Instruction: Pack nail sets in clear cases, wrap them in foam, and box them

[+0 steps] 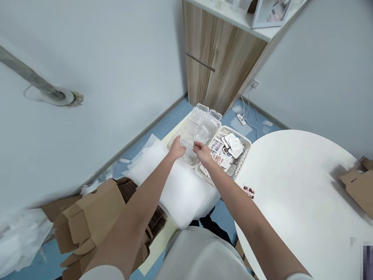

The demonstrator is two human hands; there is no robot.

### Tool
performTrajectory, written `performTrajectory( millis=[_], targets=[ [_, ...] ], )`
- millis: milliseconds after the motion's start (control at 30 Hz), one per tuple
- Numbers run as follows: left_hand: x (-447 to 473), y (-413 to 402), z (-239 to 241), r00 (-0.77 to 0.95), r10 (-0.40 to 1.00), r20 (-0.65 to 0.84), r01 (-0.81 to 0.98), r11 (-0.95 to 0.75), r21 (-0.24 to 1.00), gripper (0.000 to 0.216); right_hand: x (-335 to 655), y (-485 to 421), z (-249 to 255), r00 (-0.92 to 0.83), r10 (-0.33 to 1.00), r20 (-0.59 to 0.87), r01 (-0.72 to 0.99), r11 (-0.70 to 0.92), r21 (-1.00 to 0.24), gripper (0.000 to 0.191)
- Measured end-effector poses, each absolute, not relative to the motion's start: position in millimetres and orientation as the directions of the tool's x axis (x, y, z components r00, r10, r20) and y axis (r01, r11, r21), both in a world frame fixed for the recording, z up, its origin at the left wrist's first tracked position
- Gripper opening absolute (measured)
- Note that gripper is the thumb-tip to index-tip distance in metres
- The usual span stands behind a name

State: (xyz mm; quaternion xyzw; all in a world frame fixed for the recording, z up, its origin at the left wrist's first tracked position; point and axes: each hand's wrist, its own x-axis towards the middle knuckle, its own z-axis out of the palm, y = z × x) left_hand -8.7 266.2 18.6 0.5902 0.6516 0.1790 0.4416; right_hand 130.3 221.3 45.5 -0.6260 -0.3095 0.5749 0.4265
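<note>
Both my arms reach forward to a white basket (172, 140) full of clear plastic packaging (201, 126). My left hand (176, 149) is closed on the near edge of a clear plastic piece (189, 149) in that basket. My right hand (201, 152) pinches the same clear piece from its right side. Right beside it stands a second white basket (244, 155) holding several small cards of press-on nails (230, 144).
A stack of white foam sheets (180, 186) lies under my arms. Folded cardboard boxes (87, 221) pile at the left. A round white table (300, 194) is at the right, with a small nail set (249, 191) at its edge and a cardboard box (359, 184). A wooden cabinet (218, 58) stands behind.
</note>
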Motion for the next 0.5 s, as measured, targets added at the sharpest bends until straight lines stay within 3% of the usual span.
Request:
performTrajectory(
  millis=[233, 500],
  targets=[
    [2.1, 279.9, 10.2, 0.072, 0.92, -0.384, 0.642, 0.252, 0.724, 0.075, 109.8, 252.8, 12.0, 0.166, 0.78, -0.603, -0.25, -0.558, -0.791, 0.053],
    [8.0, 281.9, 8.8, 0.02, 0.942, -0.335, 0.631, 0.248, 0.735, 0.068, 110.7, 260.1, -1.8, 0.223, 0.771, -0.597, -0.296, -0.53, -0.795, 0.058]
  ],
)
